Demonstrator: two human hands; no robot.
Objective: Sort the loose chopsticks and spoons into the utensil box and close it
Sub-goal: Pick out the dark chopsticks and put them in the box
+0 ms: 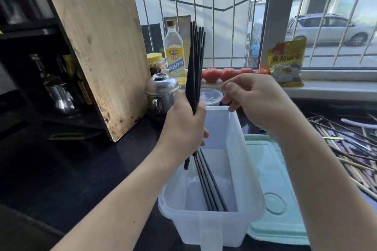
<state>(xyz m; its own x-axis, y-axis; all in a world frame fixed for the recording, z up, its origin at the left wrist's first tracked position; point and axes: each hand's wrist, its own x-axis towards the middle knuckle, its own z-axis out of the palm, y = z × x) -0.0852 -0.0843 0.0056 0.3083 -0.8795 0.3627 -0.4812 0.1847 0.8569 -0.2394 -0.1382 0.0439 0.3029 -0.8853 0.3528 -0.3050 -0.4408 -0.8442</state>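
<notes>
My left hand (184,128) grips a bundle of several black chopsticks (196,61), held upright over the far left side of the white utensil box (253,171). Several more black chopsticks (212,187) lie flat inside the box along its bottom. My right hand (257,100) hovers above the box's far rim with fingers loosely curled, holding nothing. The pale green lid (277,193) lies flat on the counter just right of the box. A pile of loose wooden and dark chopsticks (350,149) with a white spoon handle (359,123) covers the counter at the far right.
A large wooden cutting board (98,53) leans at the left. Behind the box stand a steel lidded pot (161,91), a clear plastic tub (211,96), an oil bottle (174,51) and a jar (156,63). Tomatoes (228,73) and a yellow packet (286,63) sit on the windowsill.
</notes>
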